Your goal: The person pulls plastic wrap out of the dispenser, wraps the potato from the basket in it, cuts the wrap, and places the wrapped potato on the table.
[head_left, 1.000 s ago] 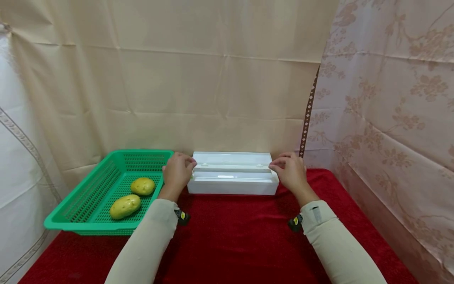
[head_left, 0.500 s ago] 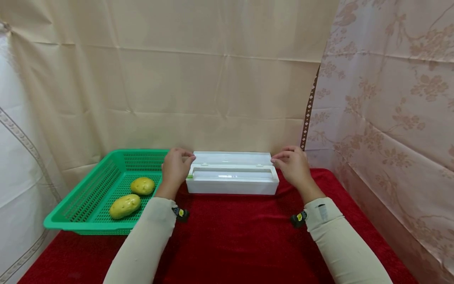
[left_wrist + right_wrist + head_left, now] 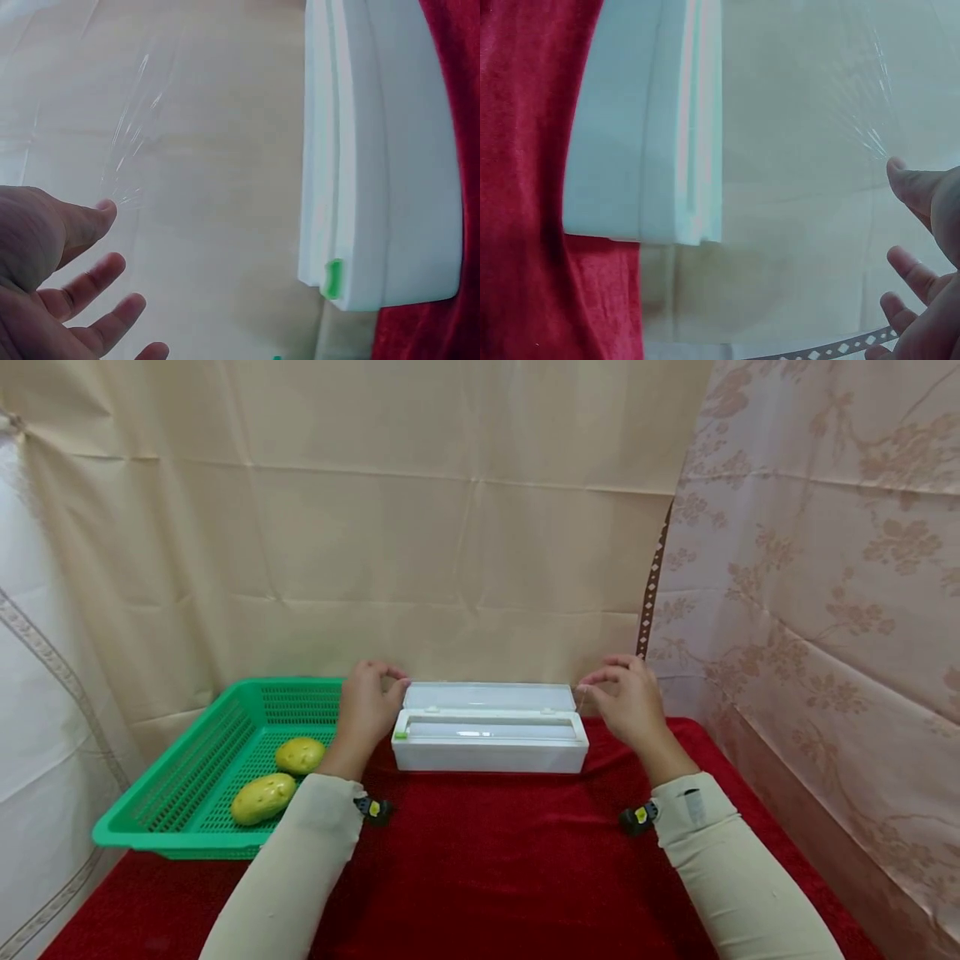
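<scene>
A white cling film dispenser stands at the back of the table with its lid raised and a roll inside. A green slider sits at its left end. Above the dispenser, my left hand pinches one corner of a clear sheet of cling film between thumb and a finger. On the other side my right hand pinches the opposite corner. Creases in the film fan out from the right thumb. The sheet is nearly invisible in the head view.
At the left, a green plastic basket holds two yellow potatoes. Red cloth covers the table. A beige curtain hangs close behind the dispenser, and a floral one hangs at the right.
Both hands have risen slightly and spread apart, the left going left and the right going right. The dispenser and basket have stayed in place.
</scene>
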A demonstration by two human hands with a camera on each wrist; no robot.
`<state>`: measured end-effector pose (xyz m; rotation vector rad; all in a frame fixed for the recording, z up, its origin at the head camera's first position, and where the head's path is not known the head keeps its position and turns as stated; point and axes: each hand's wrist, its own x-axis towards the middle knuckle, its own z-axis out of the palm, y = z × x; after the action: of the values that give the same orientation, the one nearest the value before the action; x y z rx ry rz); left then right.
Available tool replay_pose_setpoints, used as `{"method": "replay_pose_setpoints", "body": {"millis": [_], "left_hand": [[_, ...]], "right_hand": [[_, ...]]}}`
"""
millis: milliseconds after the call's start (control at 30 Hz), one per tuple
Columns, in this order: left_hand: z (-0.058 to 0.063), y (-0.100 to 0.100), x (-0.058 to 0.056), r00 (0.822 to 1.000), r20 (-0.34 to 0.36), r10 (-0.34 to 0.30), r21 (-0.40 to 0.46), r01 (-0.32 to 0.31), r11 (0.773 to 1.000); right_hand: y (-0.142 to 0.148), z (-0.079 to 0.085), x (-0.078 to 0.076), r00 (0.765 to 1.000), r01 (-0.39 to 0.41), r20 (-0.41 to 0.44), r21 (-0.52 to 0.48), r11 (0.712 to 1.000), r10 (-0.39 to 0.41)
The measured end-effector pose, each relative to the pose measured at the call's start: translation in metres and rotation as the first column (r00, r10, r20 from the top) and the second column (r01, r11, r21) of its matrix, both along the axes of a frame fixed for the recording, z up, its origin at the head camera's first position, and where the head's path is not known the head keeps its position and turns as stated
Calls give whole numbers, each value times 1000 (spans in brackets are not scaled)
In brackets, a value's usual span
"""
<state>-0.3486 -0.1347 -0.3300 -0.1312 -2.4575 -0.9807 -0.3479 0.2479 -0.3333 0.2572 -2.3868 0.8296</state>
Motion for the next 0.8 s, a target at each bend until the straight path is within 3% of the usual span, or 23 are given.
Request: {"method": "replay_pose_setpoints", "body": {"millis": [800], "left_hand": [[38, -7, 23, 995, -89, -55, -71, 49, 996]], "right_hand": [[1, 40, 21, 993, -29, -113, 20, 999, 31]]}}
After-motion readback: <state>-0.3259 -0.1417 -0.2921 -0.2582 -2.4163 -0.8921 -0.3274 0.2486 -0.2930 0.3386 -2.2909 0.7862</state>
